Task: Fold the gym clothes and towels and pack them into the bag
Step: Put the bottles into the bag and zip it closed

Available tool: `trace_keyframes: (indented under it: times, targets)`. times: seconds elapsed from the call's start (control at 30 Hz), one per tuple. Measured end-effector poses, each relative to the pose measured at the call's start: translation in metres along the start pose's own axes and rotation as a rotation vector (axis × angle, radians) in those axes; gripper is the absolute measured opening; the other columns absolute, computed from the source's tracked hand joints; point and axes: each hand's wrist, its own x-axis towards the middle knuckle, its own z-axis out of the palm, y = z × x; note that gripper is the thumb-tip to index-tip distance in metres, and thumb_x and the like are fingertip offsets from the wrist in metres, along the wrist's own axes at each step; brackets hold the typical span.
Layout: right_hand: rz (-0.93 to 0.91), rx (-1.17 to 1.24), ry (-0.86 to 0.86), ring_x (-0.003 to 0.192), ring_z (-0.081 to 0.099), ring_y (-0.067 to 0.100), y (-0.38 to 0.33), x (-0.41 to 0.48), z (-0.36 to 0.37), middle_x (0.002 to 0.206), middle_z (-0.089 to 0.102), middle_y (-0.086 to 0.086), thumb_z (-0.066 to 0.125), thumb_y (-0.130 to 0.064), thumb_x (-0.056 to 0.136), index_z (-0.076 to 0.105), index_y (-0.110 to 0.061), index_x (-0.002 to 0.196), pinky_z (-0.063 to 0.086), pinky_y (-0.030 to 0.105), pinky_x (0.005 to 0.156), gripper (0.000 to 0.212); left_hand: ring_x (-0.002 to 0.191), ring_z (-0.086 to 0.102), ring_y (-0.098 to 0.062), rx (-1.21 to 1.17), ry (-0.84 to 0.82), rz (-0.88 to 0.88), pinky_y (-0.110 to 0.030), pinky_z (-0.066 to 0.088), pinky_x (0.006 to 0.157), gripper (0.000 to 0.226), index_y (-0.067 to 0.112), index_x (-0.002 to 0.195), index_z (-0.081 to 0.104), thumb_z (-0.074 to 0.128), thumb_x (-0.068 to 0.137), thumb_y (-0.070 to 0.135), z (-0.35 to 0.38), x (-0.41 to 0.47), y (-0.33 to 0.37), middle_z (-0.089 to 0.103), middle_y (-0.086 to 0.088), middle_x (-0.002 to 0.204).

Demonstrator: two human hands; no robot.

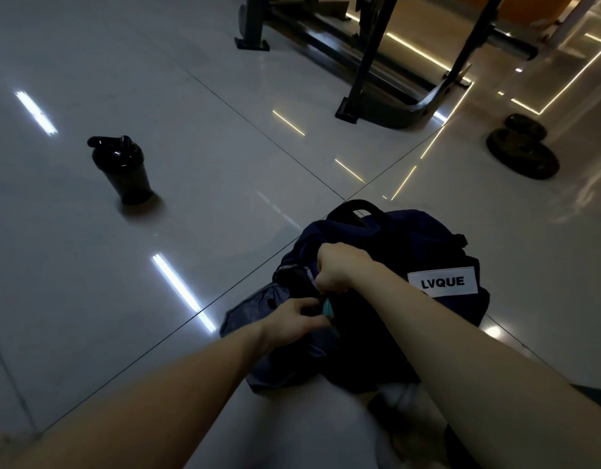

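Nearest: left hand (294, 321), fingers bent, tips against a teal item (327, 308) at the bag mouth. Cannot tell whether pinching it or only touching. Under and left of that hand: grey cloth (255, 308), rumpled, lying on the floor (89, 282), touching the bag (424, 252).

Just beyond left hand: right hand (336, 269), clenched in a fist, gripping dark fabric at the bag's open edge. Hands near each other, not touching.

Right of right hand: bag body, navy, resting on floor, white label (442, 281) reading LVQUE facing up. Just beyond right hand: black handle (356, 206), arched at the bag's far end.

Far left of both hands, well apart: black bottle (123, 169), upright, lid on. Far right and beyond: two weight plates (524, 154) flat on floor, smaller one just behind the larger. Farthest, beyond right hand: black machine frame (370, 69), feet on floor.
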Motion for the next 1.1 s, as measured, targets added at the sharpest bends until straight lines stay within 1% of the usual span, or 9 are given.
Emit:
trace_keyframes:
  times: [0.17, 0.3, 0.4, 0.5, 0.6, 0.7, 0.83, 0.97, 1.1]
  targets:
    - [-0.024, -0.048, -0.082, 0.064, 0.071, 0.019, -0.001, 0.001, -0.006, 0.058, 0.068, -0.001, 0.074, -0.027, 0.083, 0.063, -0.016, 0.065, 0.060, 0.037, 0.073, 0.024, 0.106, 0.070, -0.009, -0.015, 0.035, -0.037, -0.030, 0.055, 0.098, 0.032, 0.021, 0.124, 0.069, 0.072, 0.092, 0.022, -0.009, -0.001, -0.004, 0.074, 0.005, 0.116]
    - [-0.046, -0.047, -0.123, 0.061, 0.070, 0.021, -0.008, 0.003, -0.005, 0.058, 0.068, 0.000, 0.075, -0.023, 0.080, 0.067, -0.012, 0.062, 0.056, 0.033, 0.060, 0.023, 0.100, 0.072, -0.011, 0.076, 0.102, -0.073, -0.026, 0.056, 0.092, 0.039, 0.013, 0.124, 0.070, 0.078, 0.087, 0.021, -0.039, -0.008, -0.008, 0.075, 0.001, 0.113]
    - [-0.057, -0.001, -0.133, 0.058, 0.073, 0.021, -0.015, 0.003, -0.008, 0.061, 0.072, 0.004, 0.068, -0.022, 0.088, 0.072, -0.006, 0.072, 0.063, 0.036, 0.064, 0.023, 0.073, 0.071, -0.010, 0.109, 0.243, -0.090, -0.019, 0.056, 0.067, 0.023, 0.002, 0.112, 0.073, 0.073, 0.090, 0.011, -0.067, -0.018, -0.004, 0.075, -0.008, 0.095]
    - [-0.078, -0.083, 0.068, 0.066, 0.068, 0.029, -0.026, 0.012, -0.018, 0.070, 0.069, 0.006, 0.066, -0.025, 0.088, 0.061, -0.010, 0.071, 0.059, 0.037, 0.066, 0.023, 0.062, 0.062, -0.013, 0.114, 0.428, -0.131, -0.017, 0.046, 0.050, 0.017, -0.006, 0.105, 0.070, 0.067, 0.093, 0.006, -0.103, -0.025, 0.000, 0.069, -0.015, 0.087]
    - [-0.046, -0.200, 0.377, 0.091, 0.062, 0.030, -0.030, 0.031, -0.025, 0.100, 0.064, 0.008, 0.063, -0.020, 0.086, 0.055, -0.015, 0.092, 0.045, 0.033, 0.073, 0.011, 0.072, 0.064, -0.021, 0.259, 0.554, -0.125, -0.023, 0.051, 0.061, 0.012, 0.000, 0.098, 0.072, 0.067, 0.092, 0.008, -0.152, -0.028, 0.009, 0.072, -0.019, 0.091]
    - [0.081, -0.369, 0.256, 0.112, 0.053, 0.031, -0.027, 0.054, -0.030, 0.118, 0.057, 0.009, 0.064, -0.035, 0.086, 0.056, -0.016, 0.116, 0.040, 0.044, 0.094, 0.037, 0.085, 0.070, -0.025, 0.439, 0.710, -0.099, -0.036, 0.058, 0.085, 0.007, 0.015, 0.091, 0.075, 0.069, 0.088, 0.017, -0.208, -0.034, 0.030, 0.074, -0.008, 0.090]
    - [0.068, -0.333, 0.042, 0.077, 0.054, 0.023, -0.032, 0.075, -0.035, 0.083, 0.055, 0.002, 0.061, -0.020, 0.090, 0.056, -0.015, 0.089, 0.042, 0.034, 0.075, 0.007, 0.091, 0.066, -0.026, 0.574, 0.897, -0.117, -0.029, 0.048, 0.079, 0.017, 0.017, 0.101, 0.075, 0.064, 0.090, 0.022, -0.265, -0.038, 0.056, 0.072, -0.006, 0.100]
    - [-0.013, -0.334, 0.129, 0.078, 0.053, 0.024, -0.050, 0.101, -0.053, 0.078, 0.047, -0.001, 0.058, -0.011, 0.089, 0.047, -0.014, 0.082, 0.044, 0.030, 0.073, 0.013, 0.110, 0.059, -0.035, 0.801, 1.098, -0.154, -0.038, 0.048, 0.086, 0.033, 0.021, 0.117, 0.066, 0.063, 0.085, 0.027, -0.312, -0.027, 0.074, 0.062, -0.011, 0.122]
    - [-0.033, -0.335, 0.171, 0.066, 0.047, 0.021, -0.058, 0.123, -0.065, 0.074, 0.045, 0.000, 0.056, -0.008, 0.088, 0.037, -0.016, 0.070, 0.041, 0.029, 0.070, 0.027, 0.134, 0.035, -0.038, 1.222, 1.140, -0.152, -0.049, 0.033, 0.111, 0.068, 0.015, 0.141, 0.046, 0.072, 0.082, 0.038, -0.357, -0.013, 0.085, 0.037, -0.018, 0.147]
